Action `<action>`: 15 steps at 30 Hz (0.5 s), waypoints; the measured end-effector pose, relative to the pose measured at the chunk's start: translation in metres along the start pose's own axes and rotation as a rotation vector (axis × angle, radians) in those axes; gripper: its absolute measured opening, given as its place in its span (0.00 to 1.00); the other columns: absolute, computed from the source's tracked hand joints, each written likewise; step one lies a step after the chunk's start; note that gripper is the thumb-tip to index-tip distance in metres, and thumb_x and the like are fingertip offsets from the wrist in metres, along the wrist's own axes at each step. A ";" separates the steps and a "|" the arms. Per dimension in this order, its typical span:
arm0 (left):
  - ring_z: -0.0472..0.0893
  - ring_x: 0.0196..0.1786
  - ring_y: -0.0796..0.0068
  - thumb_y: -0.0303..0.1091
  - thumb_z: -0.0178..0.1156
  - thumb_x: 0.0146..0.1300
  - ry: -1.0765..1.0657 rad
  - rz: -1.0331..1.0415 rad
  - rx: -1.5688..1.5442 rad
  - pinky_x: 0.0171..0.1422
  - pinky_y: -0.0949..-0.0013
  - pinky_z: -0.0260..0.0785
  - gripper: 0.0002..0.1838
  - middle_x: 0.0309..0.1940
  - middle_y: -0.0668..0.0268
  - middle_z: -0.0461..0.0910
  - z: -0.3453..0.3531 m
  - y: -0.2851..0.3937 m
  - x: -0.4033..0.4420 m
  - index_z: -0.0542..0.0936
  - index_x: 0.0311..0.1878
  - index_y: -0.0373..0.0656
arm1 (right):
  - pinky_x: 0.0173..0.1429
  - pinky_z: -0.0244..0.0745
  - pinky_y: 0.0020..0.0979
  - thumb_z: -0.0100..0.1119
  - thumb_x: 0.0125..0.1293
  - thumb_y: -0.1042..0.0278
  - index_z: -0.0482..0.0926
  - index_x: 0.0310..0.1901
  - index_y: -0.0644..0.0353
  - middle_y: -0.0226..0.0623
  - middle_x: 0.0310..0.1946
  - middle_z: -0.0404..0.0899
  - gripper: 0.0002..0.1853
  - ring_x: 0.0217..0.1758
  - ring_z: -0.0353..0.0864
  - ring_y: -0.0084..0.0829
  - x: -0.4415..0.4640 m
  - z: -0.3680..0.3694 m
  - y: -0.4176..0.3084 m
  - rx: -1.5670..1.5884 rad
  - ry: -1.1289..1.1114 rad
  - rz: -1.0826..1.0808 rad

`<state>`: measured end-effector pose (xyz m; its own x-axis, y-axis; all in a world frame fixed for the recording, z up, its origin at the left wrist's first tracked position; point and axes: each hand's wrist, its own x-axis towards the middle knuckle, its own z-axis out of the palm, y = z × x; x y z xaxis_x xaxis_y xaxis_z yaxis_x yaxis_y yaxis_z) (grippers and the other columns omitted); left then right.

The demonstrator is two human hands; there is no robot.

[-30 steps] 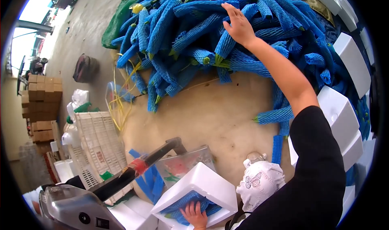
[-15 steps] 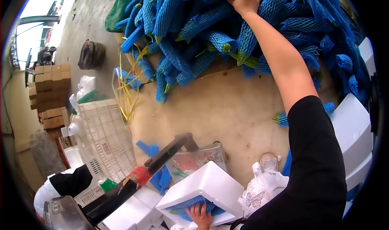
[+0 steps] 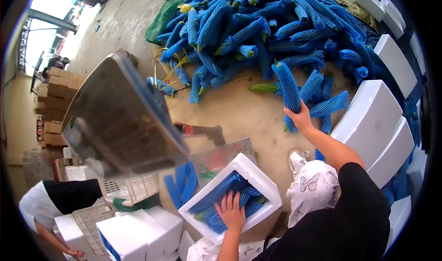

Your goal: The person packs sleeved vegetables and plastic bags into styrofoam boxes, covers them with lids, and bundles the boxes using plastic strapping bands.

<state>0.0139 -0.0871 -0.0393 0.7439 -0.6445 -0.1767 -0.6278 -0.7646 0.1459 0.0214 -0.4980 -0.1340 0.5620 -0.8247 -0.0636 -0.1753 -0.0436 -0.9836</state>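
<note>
My right hand (image 3: pixel 301 117) is wrapped around the lower end of a gourd in a blue foam net (image 3: pixel 286 84), held tilted over the floor. Several other netted gourds (image 3: pixel 329 104) lie just beside and beneath it. My left hand (image 3: pixel 232 210) rests with fingers spread on netted gourds (image 3: pixel 216 222) inside a white foam box (image 3: pixel 271 194). The box is tilted on a metal scale platform (image 3: pixel 244 148), close to my knees. A partly bare green gourd (image 3: pixel 263 87) lies near the held one.
A large heap of netted gourds (image 3: pixel 258 28) covers the floor ahead. The scale's display head (image 3: pixel 122 118) looms at left. White foam boxes (image 3: pixel 363 109) stand right, others (image 3: pixel 138 231) at lower left, near another person (image 3: pixel 60 203). Blue net sleeves (image 3: pixel 182 185) lie beside the scale.
My right hand has drawn back from the heap towards me and now holds a netted gourd. My left hand stays in the box, whose opening shows more. The view has shifted.
</note>
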 end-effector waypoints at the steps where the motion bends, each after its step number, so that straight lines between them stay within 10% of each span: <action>1: 0.63 0.68 0.63 0.40 0.67 0.47 0.018 0.019 -0.034 0.73 0.35 0.42 0.38 0.68 0.68 0.63 -0.001 -0.002 0.000 0.68 0.65 0.58 | 0.50 0.72 0.28 0.71 0.51 0.61 0.75 0.54 0.55 0.38 0.39 0.82 0.28 0.45 0.81 0.34 -0.013 -0.012 -0.018 -0.010 -0.009 -0.028; 9: 0.55 0.75 0.62 0.31 0.70 0.44 0.106 0.160 -0.239 0.76 0.40 0.34 0.48 0.72 0.65 0.55 -0.031 -0.059 -0.039 0.59 0.71 0.55 | 0.54 0.74 0.35 0.69 0.53 0.64 0.68 0.65 0.46 0.41 0.49 0.79 0.35 0.50 0.80 0.42 -0.126 -0.015 -0.267 -0.754 -1.020 -0.673; 15: 0.71 0.62 0.54 0.32 0.65 0.56 0.290 -0.092 -0.451 0.69 0.51 0.58 0.24 0.59 0.57 0.73 -0.075 -0.130 -0.101 0.75 0.57 0.46 | 0.52 0.70 0.37 0.66 0.57 0.58 0.67 0.65 0.40 0.34 0.41 0.76 0.33 0.49 0.76 0.39 -0.264 0.084 -0.222 -0.944 -1.342 -0.894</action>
<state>0.0371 0.0771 0.0332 0.8639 -0.5003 0.0581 -0.4439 -0.7018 0.5572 -0.0202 -0.2237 0.0867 0.8260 0.5331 -0.1830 0.4245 -0.8020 -0.4202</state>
